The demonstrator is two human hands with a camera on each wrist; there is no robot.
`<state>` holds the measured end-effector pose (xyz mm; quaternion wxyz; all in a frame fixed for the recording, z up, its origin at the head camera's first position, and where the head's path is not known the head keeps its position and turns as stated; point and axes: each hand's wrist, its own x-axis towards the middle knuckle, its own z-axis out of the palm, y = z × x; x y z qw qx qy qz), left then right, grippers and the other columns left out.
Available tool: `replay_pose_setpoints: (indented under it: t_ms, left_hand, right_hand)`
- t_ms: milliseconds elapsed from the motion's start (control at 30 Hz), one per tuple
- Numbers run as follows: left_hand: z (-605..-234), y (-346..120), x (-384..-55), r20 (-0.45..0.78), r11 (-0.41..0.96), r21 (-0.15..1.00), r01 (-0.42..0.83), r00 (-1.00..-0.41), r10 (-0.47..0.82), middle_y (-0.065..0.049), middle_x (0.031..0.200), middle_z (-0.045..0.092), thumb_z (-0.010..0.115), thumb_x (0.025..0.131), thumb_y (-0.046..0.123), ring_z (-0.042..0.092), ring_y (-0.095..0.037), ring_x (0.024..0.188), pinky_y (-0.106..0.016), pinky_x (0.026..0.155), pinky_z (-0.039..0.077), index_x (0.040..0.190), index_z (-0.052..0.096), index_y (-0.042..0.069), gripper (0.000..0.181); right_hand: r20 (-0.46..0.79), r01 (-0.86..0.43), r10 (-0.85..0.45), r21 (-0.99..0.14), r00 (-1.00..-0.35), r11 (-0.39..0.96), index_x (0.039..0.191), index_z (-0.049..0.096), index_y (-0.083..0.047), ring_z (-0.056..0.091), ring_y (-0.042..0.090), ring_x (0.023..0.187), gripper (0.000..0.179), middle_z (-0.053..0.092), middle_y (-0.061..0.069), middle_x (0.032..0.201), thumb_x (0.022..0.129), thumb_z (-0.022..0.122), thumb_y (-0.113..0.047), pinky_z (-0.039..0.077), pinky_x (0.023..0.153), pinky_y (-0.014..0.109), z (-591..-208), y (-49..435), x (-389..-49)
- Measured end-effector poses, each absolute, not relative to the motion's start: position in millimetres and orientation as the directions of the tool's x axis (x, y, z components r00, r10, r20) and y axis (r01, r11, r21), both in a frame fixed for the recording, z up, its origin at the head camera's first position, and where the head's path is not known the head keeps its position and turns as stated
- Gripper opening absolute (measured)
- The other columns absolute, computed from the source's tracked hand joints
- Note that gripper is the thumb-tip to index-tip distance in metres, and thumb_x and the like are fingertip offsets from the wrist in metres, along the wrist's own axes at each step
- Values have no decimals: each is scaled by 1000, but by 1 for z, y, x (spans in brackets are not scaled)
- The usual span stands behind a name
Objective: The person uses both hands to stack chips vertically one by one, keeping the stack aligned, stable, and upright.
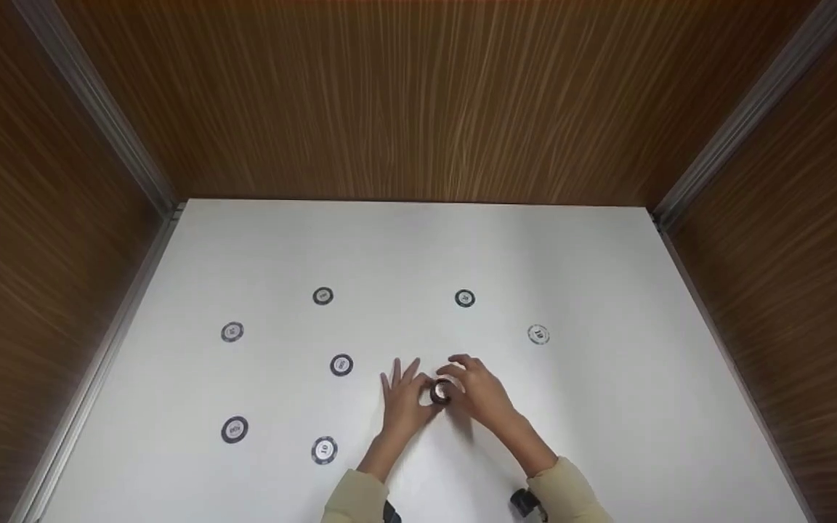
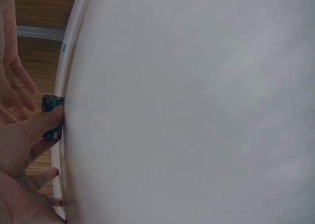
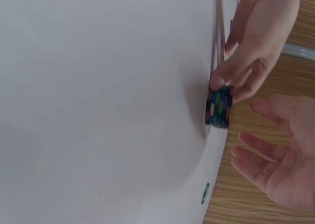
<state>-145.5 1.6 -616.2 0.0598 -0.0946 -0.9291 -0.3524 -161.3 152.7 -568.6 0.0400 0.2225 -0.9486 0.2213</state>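
A short stack of poker chips (image 1: 441,391) stands on the white table between my hands. With thumb and index finger, my left hand (image 1: 404,408) pinches the stack by its side, its other fingers spread. The chips' coloured edges show in the stack (image 3: 220,108) in the right wrist view. My right hand (image 1: 484,396) hovers just beside the stack, fingers loosely bent. A gap separates that right hand (image 3: 290,150) from the chips in the right wrist view. The left wrist view shows the left thumb across the side of the stack (image 2: 52,100).
Several single chips lie flat about the white table (image 1: 593,407): one white chip (image 1: 538,334) at right, a dark chip (image 1: 465,298) farther back, others such as the chip (image 1: 341,365) and chip (image 1: 324,450) on the left. Wood-grain panels (image 1: 404,102) enclose the back and sides.
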Motion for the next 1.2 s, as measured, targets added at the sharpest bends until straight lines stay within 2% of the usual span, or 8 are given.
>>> replay_pose_setpoints:
  t_ms: [200,600,833,1033,1200]
  left_hand:
    - [-616,2,-145,167,709,674,207,-978,127,-18,131,47,82,63,21,25,-48,127,-67,100,10,87,63,11,33]
    - [-617,3,-146,141,695,694,188,-982,125,-17,134,45,82,63,19,21,-46,130,-64,102,6,88,63,13,33]
    - [-618,3,-145,136,702,687,185,-983,126,-18,134,45,82,63,21,21,-46,129,-64,102,6,89,64,12,33]
    - [-618,3,-146,139,703,686,187,-982,125,-17,134,45,82,63,20,21,-45,130,-64,102,6,89,64,13,32]
    - [-618,1,-145,156,709,676,200,-979,128,-18,133,46,82,63,19,22,-46,129,-65,101,7,88,63,12,32]
  right_hand:
    - [193,-356,-302,-423,-934,833,104,66,-12,54,31,106,23,56,12,116,81,68,-9,48,85,42,-558,171,-176]
    - [241,-237,-132,-480,-961,845,99,67,-5,54,39,101,21,57,20,110,78,69,-1,48,81,48,-560,217,-210]
    - [194,-173,-87,-492,-977,853,101,65,-2,52,40,103,21,55,22,111,80,66,0,46,84,49,-564,237,-221]
    - [184,-147,-63,-488,-981,860,105,62,2,51,42,99,25,51,26,115,80,65,0,48,78,49,-570,251,-232]
    - [93,-64,-23,-473,-995,879,115,55,4,44,47,110,33,40,30,127,83,61,-3,46,82,51,-580,261,-239]
